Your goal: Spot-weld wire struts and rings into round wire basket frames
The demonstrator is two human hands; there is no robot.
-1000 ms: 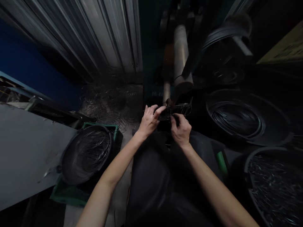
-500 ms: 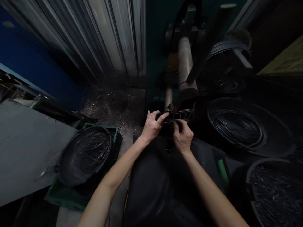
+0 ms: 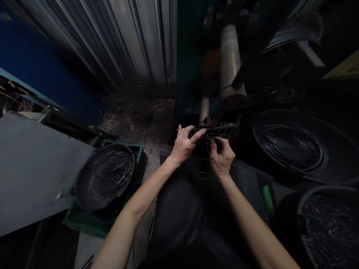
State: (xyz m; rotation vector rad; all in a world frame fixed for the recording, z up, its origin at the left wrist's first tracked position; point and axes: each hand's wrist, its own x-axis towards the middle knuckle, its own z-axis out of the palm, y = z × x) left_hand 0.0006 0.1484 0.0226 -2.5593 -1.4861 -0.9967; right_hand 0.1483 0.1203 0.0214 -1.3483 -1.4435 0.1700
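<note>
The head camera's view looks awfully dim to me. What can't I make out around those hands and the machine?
All in the head view:
Wire frame: its left end is hidden behind the left hand.
Right hand: too small and dark to tell what its fingertips touch.
Tub: cut off by the picture's edge; the metal bits inside are blurred.
Pale marks on the green machine: too small and blurred to read.

The left hand point(image 3: 183, 146) and right hand point(image 3: 223, 158) are bare, as are both forearms point(image 3: 147, 192). A black, apron-like cover point(image 3: 182, 218) (leathery, with a dull sheen) spreads below them, broad and softly creased.
</note>
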